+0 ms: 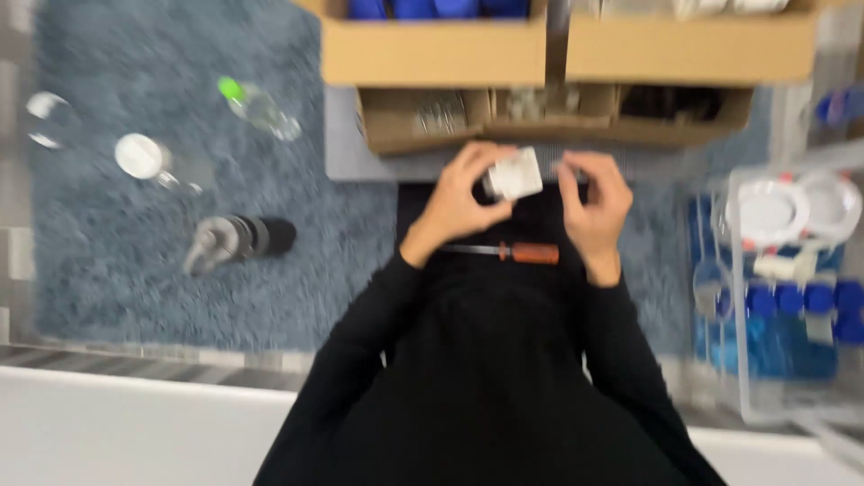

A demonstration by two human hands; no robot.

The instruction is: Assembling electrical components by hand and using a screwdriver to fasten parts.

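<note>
The person's left hand [461,196] is curled around a small white block [515,174], holding it up in front of the body, just below the open cardboard boxes [432,54]. The right hand [594,202] is raised beside it, fingers bent and pinched close together near the block's right edge; the blur makes it hard to tell whether they grip something small or only touch the block. A screwdriver [508,253] with an orange handle lies across the dark lap, just under both hands, touching neither. On the blue rug [135,261] to the left lie a bottle [259,110] with a green cap, a clear jar [153,162] and a grey-black flask [238,241], well apart from the hands. A clear bin [792,297] with blue caps and white lids stands at right.
</note>
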